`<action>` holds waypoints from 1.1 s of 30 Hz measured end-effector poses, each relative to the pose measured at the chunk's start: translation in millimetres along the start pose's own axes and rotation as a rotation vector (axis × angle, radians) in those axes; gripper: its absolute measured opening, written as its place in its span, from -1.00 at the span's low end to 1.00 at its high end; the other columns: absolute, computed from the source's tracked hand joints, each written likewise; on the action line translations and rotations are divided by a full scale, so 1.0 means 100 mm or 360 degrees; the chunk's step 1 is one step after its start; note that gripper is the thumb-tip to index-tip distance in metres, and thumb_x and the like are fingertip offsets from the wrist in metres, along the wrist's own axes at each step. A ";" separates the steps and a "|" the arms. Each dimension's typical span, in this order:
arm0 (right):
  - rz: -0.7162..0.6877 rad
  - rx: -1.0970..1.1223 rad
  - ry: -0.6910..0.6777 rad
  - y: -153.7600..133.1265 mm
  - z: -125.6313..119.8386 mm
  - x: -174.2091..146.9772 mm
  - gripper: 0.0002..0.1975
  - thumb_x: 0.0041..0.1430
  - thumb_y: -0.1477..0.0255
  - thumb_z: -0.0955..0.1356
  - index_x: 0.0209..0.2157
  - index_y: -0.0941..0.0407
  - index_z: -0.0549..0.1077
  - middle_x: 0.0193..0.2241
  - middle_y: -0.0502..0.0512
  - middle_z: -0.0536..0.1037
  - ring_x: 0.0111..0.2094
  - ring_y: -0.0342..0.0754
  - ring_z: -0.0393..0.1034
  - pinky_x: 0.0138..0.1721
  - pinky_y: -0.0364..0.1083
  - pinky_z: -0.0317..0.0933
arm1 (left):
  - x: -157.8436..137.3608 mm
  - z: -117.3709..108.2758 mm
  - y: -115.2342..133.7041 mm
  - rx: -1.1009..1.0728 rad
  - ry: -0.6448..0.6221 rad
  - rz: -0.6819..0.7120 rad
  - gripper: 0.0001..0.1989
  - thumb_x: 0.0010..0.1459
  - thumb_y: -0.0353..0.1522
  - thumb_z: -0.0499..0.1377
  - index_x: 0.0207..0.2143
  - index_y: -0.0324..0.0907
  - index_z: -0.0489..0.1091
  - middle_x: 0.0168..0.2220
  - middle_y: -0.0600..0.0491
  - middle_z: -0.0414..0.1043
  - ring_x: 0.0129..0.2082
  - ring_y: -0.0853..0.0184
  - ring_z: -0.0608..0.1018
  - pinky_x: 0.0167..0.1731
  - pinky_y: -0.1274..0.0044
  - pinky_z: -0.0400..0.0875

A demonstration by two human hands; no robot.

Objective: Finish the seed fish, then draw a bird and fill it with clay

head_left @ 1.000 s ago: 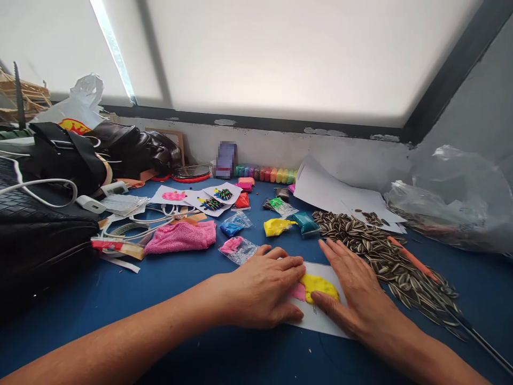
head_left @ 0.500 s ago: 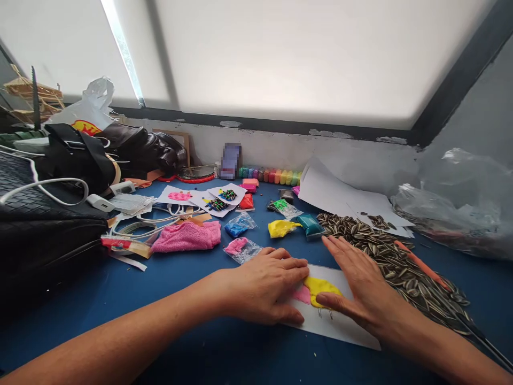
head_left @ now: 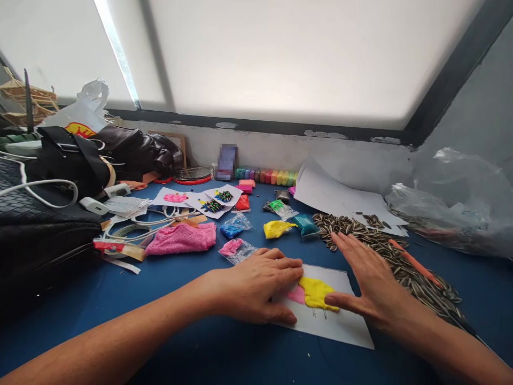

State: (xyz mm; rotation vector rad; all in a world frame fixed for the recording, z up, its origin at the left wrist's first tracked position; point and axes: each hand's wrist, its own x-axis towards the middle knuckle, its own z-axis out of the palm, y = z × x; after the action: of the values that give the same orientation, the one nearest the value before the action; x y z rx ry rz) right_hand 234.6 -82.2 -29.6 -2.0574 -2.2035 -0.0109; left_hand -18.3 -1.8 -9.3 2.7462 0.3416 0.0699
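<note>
A white sheet of paper [head_left: 340,330] lies on the blue table in front of me. Flattened yellow clay [head_left: 316,293] covers part of it, with pink clay [head_left: 297,294] joined at its left side. Short drawn lines show below the yellow. My left hand [head_left: 266,286] rests on the left part of the sheet, fingers stretched out, covering some of the pink edge. On the other side, my right hand [head_left: 366,278] is spread wide, its thumb at the yellow clay's right edge and its fingers over the sheet's right side, near the sunflower seeds [head_left: 356,235]. Neither hand grips anything.
Beyond the hands lie bags of pink [head_left: 234,248], blue [head_left: 234,225], yellow [head_left: 277,229] and teal clay [head_left: 306,225]. A pink cloth [head_left: 182,238], cables and a black bag [head_left: 48,230] occupy the left. An orange tool [head_left: 414,262] lies on the seeds; finished clay pictures [head_left: 210,206] lie farther back.
My right hand has shifted slightly right, uncovering more of the sheet's right side. My left hand keeps its place on the paper. The whole view has moved a little.
</note>
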 end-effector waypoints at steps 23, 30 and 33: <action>-0.0019 -0.0007 -0.0154 -0.21 0.03 -0.05 -0.13 0.18 0.01 0.25 0.34 0.31 0.12 0.34 0.42 0.08 0.35 0.29 -0.10 0.27 0.31 -0.05 | 0.00 0.02 -0.01 -0.0036 0.0032 0.0009 -0.31 0.17 -0.11 0.24 0.27 -0.21 0.18 0.30 -0.11 0.17 0.17 0.04 0.31 0.18 0.23 0.19; -0.0011 0.0078 -0.0133 -0.20 -0.01 -0.09 -0.20 0.26 0.04 0.16 0.35 0.29 0.08 0.35 0.38 0.08 0.36 0.29 -0.14 0.26 0.33 -0.04 | 0.00 0.01 0.00 -0.0013 0.0022 0.0001 -0.32 0.18 -0.11 0.24 0.26 -0.20 0.19 0.32 -0.09 0.15 0.18 0.06 0.29 0.19 0.28 0.17; 0.0015 0.0078 -0.0136 -0.22 -0.03 -0.09 -0.19 0.27 0.03 0.16 0.36 0.28 0.06 0.36 0.34 0.07 0.37 0.27 -0.15 0.27 0.29 -0.04 | -0.01 0.00 0.00 -0.0009 0.0015 -0.0002 -0.32 0.18 -0.11 0.23 0.26 -0.19 0.18 0.31 -0.09 0.15 0.18 0.06 0.30 0.18 0.29 0.17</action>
State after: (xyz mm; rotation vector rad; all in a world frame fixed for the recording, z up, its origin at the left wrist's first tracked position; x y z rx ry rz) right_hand 213.7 -92.7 -25.5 -2.0788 -2.2189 0.1330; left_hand -18.6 -2.5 -9.4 2.7411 0.3454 0.0833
